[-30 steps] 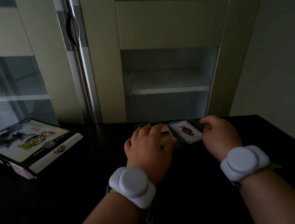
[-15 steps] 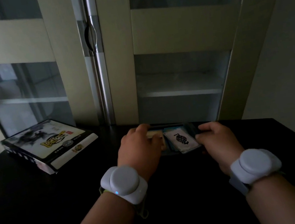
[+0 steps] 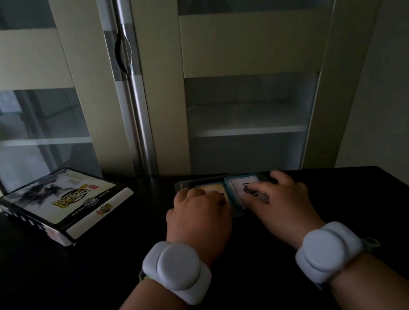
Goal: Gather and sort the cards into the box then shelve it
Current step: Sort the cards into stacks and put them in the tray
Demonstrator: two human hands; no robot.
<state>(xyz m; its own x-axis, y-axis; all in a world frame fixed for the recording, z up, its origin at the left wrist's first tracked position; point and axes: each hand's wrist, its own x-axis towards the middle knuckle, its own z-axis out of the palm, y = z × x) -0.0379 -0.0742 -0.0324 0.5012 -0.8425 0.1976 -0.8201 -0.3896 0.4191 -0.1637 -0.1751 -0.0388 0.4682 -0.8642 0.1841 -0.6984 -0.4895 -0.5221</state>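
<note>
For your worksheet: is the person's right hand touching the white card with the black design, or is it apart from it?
Touching. The head view shows the right hand with its fingers lying flat across the white card, covering part of its black design, with no gap visible.

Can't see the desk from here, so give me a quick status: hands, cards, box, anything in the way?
Left hand and right hand resting on cards in the tray. Box lid off, lying left. Cabinet doors closed.
</note>
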